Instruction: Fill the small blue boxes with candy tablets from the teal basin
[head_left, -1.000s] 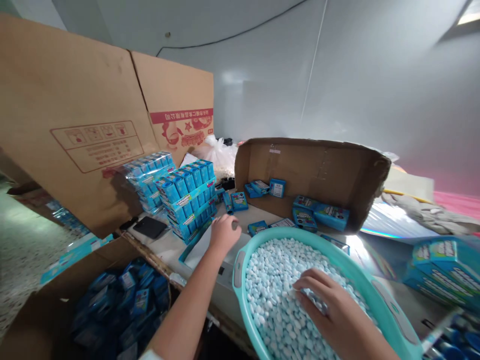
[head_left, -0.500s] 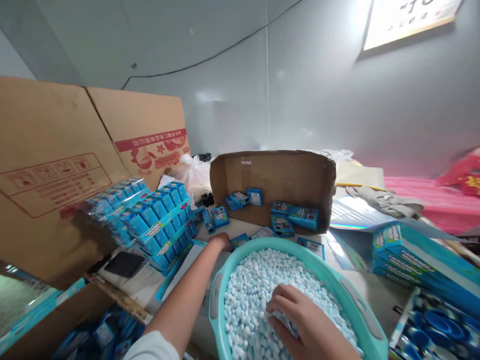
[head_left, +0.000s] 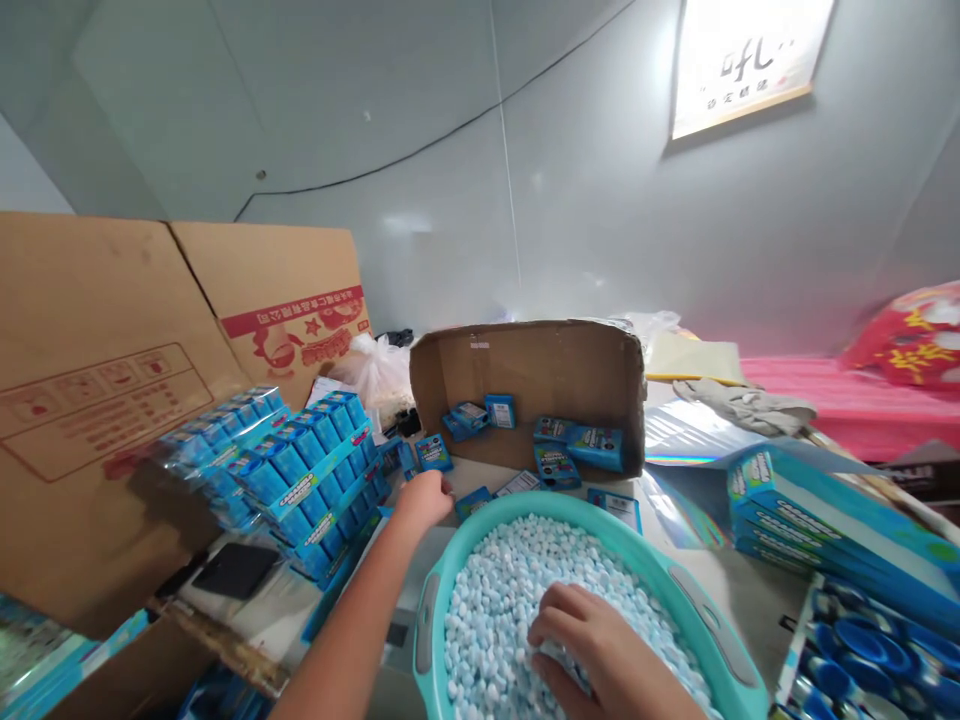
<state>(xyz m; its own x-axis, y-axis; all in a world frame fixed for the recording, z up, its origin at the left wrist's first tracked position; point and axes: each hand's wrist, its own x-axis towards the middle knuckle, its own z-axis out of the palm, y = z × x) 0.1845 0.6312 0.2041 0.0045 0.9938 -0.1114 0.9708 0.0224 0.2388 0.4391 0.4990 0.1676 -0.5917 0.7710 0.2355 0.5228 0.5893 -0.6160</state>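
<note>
My right hand (head_left: 600, 645) is over the teal oval basin (head_left: 574, 508), its fingertips at the small white and pale blue candies (head_left: 517, 560). Its fingers are bent, with a gap between them and the thumb; no candy shows in its grip. Past the basin's far left rim, my left hand (head_left: 426, 500) reaches to the table. Its thumb side shows, but the other fingers are hidden behind the hand. Just beyond it lies a small blue candy box (head_left: 433, 453), and another blue box (head_left: 474, 502) lies to its right.
A brown carton (head_left: 517, 360) lies on its side behind the basin, with several blue boxes in and before it. Wrapped stacks of blue boxes (head_left: 300, 470) stand left, by a large cardboard box (head_left: 97, 400). At right are display cartons (head_left: 810, 510) and a tray of blue-lidded containers (head_left: 862, 650).
The view has tilted up and turned slightly right. My left hand has come more into view beside the blue boxes. My right hand stays over the candies.
</note>
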